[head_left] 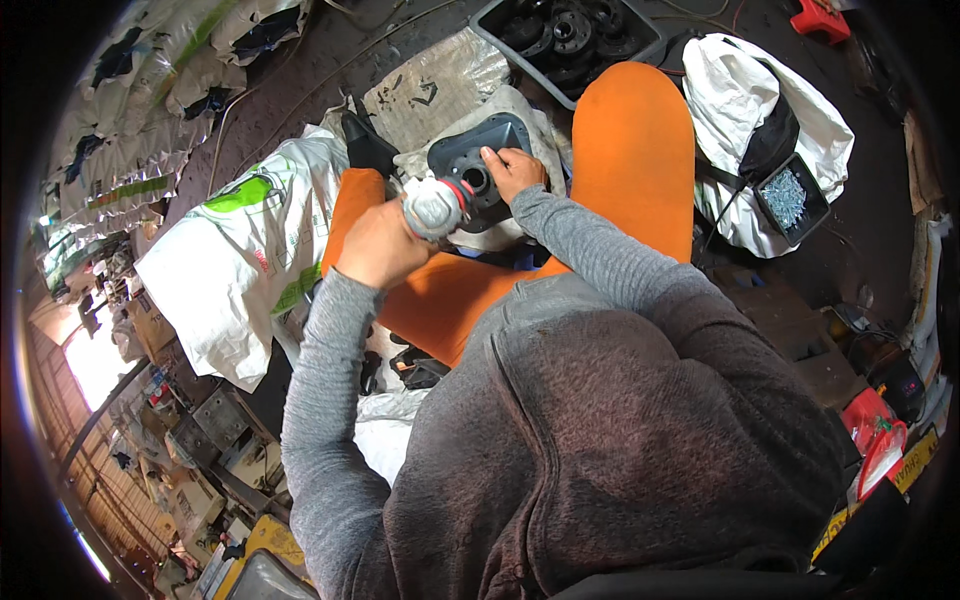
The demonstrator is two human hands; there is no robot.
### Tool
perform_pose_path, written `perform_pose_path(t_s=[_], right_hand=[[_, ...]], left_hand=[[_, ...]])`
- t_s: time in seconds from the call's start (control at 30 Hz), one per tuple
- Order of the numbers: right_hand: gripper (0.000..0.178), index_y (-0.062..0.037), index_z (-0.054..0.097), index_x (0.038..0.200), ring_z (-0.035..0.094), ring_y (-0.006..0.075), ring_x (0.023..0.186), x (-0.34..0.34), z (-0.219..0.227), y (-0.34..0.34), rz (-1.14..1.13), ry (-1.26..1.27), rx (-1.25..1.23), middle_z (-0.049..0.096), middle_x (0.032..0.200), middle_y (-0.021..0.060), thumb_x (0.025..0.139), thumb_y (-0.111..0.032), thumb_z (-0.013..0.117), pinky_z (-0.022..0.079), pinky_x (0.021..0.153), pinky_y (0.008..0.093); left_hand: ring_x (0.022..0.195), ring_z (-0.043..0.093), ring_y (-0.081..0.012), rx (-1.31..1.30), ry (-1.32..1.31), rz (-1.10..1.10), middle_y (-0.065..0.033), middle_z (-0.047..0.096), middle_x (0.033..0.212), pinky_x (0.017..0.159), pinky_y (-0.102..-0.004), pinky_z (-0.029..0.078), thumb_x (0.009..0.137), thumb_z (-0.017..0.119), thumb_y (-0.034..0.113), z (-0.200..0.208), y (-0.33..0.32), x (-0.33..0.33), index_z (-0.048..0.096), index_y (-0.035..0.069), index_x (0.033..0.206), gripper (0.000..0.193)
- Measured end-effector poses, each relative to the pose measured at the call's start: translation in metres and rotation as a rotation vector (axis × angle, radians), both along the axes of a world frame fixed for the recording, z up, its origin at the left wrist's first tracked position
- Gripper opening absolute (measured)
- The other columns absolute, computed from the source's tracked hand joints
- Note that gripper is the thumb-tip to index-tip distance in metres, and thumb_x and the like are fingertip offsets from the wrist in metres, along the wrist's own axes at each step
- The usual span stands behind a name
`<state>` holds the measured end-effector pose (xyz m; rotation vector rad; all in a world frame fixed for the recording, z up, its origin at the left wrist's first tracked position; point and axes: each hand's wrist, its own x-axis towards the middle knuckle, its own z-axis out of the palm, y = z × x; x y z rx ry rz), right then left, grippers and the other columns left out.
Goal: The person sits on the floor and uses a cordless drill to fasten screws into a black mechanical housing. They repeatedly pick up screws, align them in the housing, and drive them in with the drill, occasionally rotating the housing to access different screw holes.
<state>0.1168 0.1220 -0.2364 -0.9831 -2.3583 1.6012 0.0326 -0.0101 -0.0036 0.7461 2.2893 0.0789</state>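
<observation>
My left hand is closed round the grip of a power tool with a pale grey metal head and a red ring. The tool's front end points at a dark part, which has a flared, squarish rim and a round flange with a central hole. My right hand holds this part by its right side, thumb on top and the other fingers partly hidden. The part rests on pale sacking between my orange-clad legs. Whether the tool tip touches the flange cannot be made out.
A grey crate of black round flanged parts stands ahead. To the right, a dark box of small silvery screws leans against a white sack. White-and-green sacks lie at left. Cables cross the dark floor.
</observation>
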Motion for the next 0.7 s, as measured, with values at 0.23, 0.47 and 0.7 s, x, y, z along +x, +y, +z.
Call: perform_pose_path(t_s=[0.23, 0.47, 0.7], right_hand=[[0.046, -0.0021, 0.062, 0.074, 0.058, 0.0363, 0.067, 0.004, 0.002, -0.002, -0.017, 0.077, -0.019, 0.059, 0.073, 0.0155, 0.091, -0.044, 0.058, 0.043, 0.063, 0.0445], [0.046, -0.0019, 0.060, 0.072, 0.057, 0.0372, 0.066, 0.008, 0.004, -0.002, -0.011, 0.064, -0.011, 0.057, 0.071, 0.0169, 0.092, -0.043, 0.058, 0.042, 0.061, 0.0455], [0.049, -0.0024, 0.061, 0.072, 0.058, 0.0393, 0.069, 0.005, -0.001, -0.002, 0.007, 0.056, 0.043, 0.059, 0.074, 0.0188, 0.091, -0.047, 0.057, 0.043, 0.063, 0.0470]], left_hand=[[0.091, 0.066, -0.0372, 0.076, -0.082, 0.042, -0.0190, 0.069, 0.094, 0.077, -0.0424, 0.053, 0.073, 0.073, 0.025, -0.005, -0.009, -0.005, 0.067, 0.008, 0.101, 0.033], [0.087, 0.066, -0.0253, 0.256, 0.015, 0.077, -0.0110, 0.067, 0.094, 0.076, -0.0375, 0.052, 0.082, 0.073, 0.018, -0.021, -0.024, 0.023, 0.064, 0.007, 0.110, 0.032], [0.084, 0.066, -0.0238, 0.271, 0.014, 0.181, -0.0096, 0.067, 0.092, 0.073, -0.0365, 0.052, 0.081, 0.074, 0.021, -0.025, -0.027, 0.035, 0.063, 0.007, 0.110, 0.034]])
